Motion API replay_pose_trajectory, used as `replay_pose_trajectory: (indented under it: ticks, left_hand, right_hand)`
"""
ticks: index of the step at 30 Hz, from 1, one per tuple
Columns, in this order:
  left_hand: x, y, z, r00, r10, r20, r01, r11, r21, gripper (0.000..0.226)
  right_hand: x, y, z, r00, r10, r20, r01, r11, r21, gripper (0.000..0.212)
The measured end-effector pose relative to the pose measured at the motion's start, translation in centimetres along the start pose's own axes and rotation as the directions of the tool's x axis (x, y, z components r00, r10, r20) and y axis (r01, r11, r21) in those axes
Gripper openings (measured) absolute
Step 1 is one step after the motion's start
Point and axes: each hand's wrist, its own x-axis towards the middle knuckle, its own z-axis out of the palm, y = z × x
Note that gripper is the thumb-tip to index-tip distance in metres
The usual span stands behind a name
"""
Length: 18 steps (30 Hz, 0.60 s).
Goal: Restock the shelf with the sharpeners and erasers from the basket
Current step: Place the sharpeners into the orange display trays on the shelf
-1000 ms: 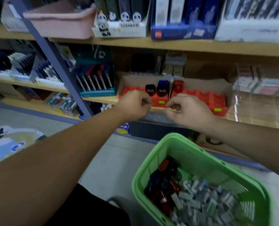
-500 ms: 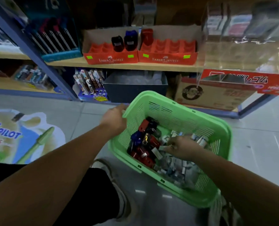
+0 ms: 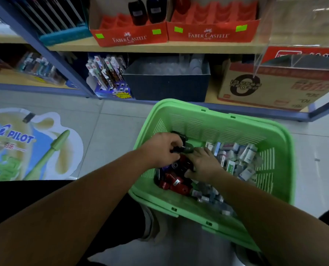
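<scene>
— What do we have in the green basket (image 3: 213, 110)?

— We see two heaps. Toward its left side lie the sharpeners (image 3: 176, 182), chunky barrel-shaped bodies in dark red, black and blue, some with a small white label. The right side is filled with erasers (image 3: 242, 160), small blocks in white, blue and green paper sleeves, jumbled at every angle.

— And our hands?

— Both are down in the basket, over the sharpener heap. Our left hand (image 3: 161, 148) has its fingers curled round a black sharpener (image 3: 185, 149), held just above the others. Our right hand (image 3: 204, 166) lies on the heap beside it, fingers stretched toward the left hand and thumb against a dark red piece. We cannot tell whether it grips anything.

— What do we see on the shelf (image 3: 159, 48)?

— Two red Faber-Castell display trays stand side by side at its front edge, touching. The left tray (image 3: 129, 36) holds a dark pair (image 3: 137, 13) of sharpeners upright in its back row, one black and the other seemingly dark blue. The right tray (image 3: 213, 34) holds a red sharpener (image 3: 181, 4) at its back left corner, cut off by the top of the view.

— Below that?

— On the lowest board we make out a dark bin (image 3: 167, 87) of clear plastic pieces, too blurred to name, and a cardboard box (image 3: 265, 91) to its right.
</scene>
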Motion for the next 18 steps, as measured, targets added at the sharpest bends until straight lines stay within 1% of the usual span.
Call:
replay_pose_trajectory:
  ticks: [1, 3, 6, 10, 12, 14, 16, 18]
  left_hand:
    - [0.2, -0.6, 0.9, 0.999, -0.042, 0.006, 0.042, 0.996, -0.074, 0.034]
    - [0.5, -2.0, 2.1, 0.996, -0.086, 0.013, 0.087, 0.987, -0.132, 0.036]
    - [0.9, -3.2, 3.0, 0.992, -0.122, 0.038, 0.126, 0.984, -0.129, 0.037]
    - [1.3, -3.9, 3.8, 0.988, -0.133, 0.083, 0.14, 0.986, -0.089, 0.038]
    - [1.5, -4.3, 4.1, 0.985, -0.13, 0.11, 0.136, 0.989, -0.052, 0.038]
    - [1.6, -4.5, 4.3, 0.982, -0.127, 0.141, 0.125, 0.992, 0.021, 0.038]
    - [1.7, -4.7, 4.5, 0.979, -0.119, 0.165, 0.104, 0.99, 0.093, 0.039]
    - [1.8, -4.8, 4.6, 0.976, -0.112, 0.186, 0.085, 0.985, 0.148, 0.042]
  right_hand:
    - [0.5, -0.2, 0.0, 1.0, 0.003, 0.025, -0.003, 1.0, 0.004, 0.085]
    - [1.6, -0.5, -0.2, 0.998, 0.032, 0.058, -0.032, 0.999, 0.001, 0.088]
    - [2.9, -0.9, -0.2, 0.994, 0.068, 0.085, -0.068, 0.998, -0.004, 0.095]
    - [3.8, -1.1, -0.5, 0.987, 0.049, 0.155, -0.046, 0.999, -0.025, 0.09]
    - [4.0, -0.9, -0.9, 0.976, 0.02, 0.215, -0.008, 0.998, -0.059, 0.083]
    - [3.9, -0.6, -1.0, 0.972, 0.003, 0.235, 0.005, 0.999, -0.036, 0.068]
    - [3.6, -0.3, -0.6, 0.977, -0.026, 0.213, 0.036, 0.998, -0.043, 0.052]
    - [3.3, -0.1, -0.4, 0.985, -0.049, 0.168, 0.049, 0.999, 0.004, 0.043]
